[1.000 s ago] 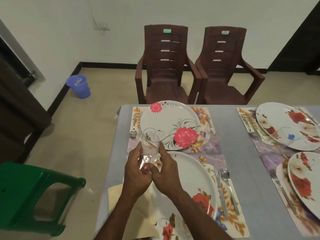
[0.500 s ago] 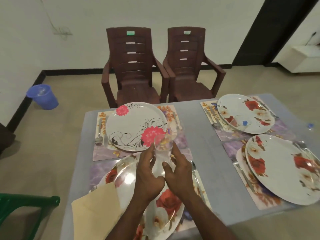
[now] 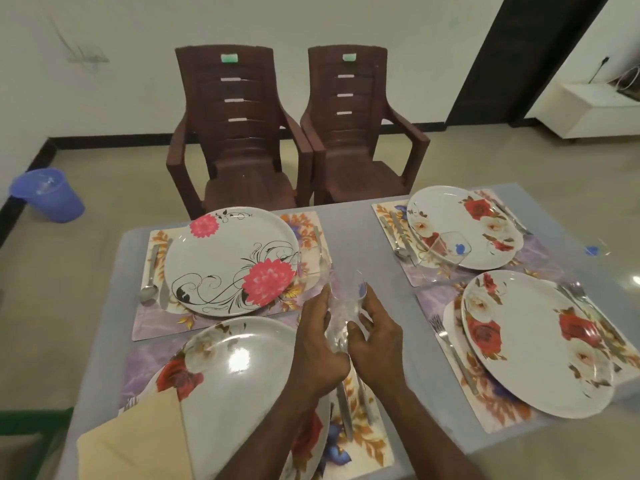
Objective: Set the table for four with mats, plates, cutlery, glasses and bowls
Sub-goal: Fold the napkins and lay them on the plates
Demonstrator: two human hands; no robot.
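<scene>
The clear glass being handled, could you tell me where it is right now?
In the head view, the clear glass sits centre frame, held between the left hand and right hand, just right of the pink-flowered plate.

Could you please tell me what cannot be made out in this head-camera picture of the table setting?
- Base of the clear glass: hidden between the left hand and right hand, so whether it rests on the table is unclear.
- Near left plate: its lower part is covered by the forearms and a beige cloth.
- Far right glass: transparent and faint; its outline is hard to trace.
</scene>
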